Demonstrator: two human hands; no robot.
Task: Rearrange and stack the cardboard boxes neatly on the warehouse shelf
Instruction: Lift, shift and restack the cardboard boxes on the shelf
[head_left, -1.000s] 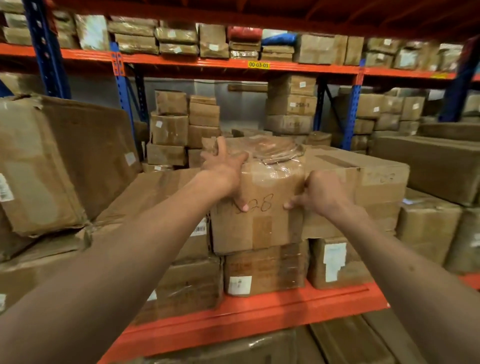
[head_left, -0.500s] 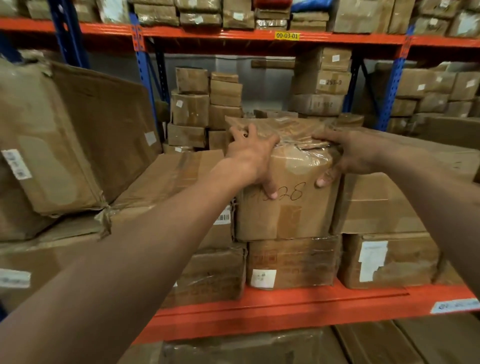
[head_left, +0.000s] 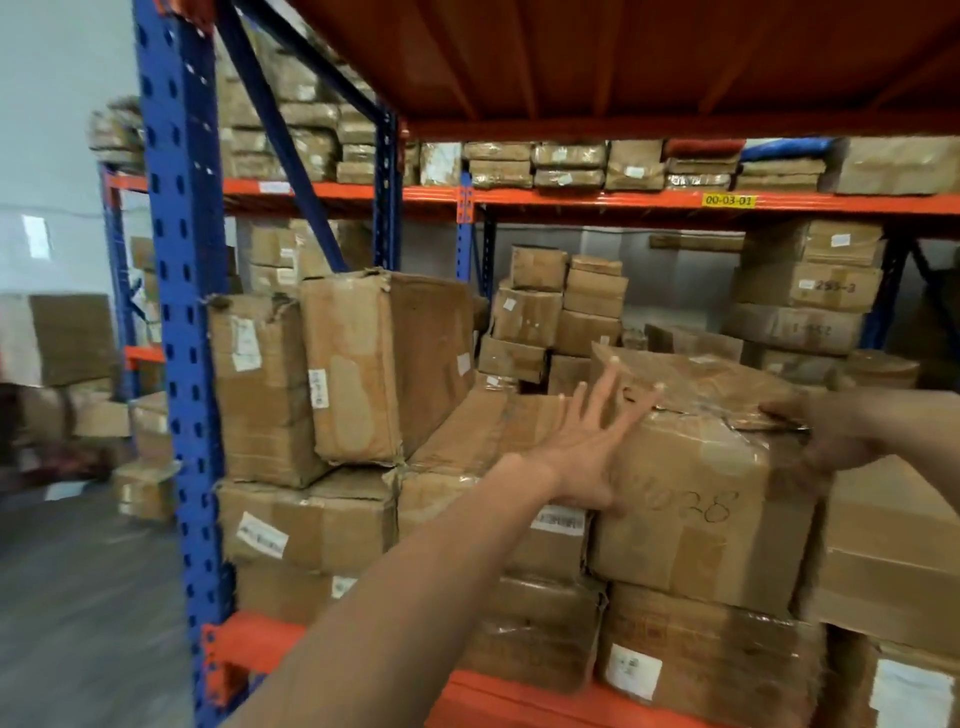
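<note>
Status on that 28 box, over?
Left hand open, fingers spread at the box's corner. Right hand grips top edge. Marked box sits on stack. Nothing blocking.

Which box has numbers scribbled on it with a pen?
The box between the two hands, on the front stack. Its brown front has "028" handwritten in dark pen, while the boxes beside and under it only carry white stickers.

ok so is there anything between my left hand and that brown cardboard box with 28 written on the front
Nothing visible stands between them. The open left hand, fingers spread, is right at the left edge of the brown cardboard box marked 28; contact is unclear. The right hand is already on its top right.
</note>
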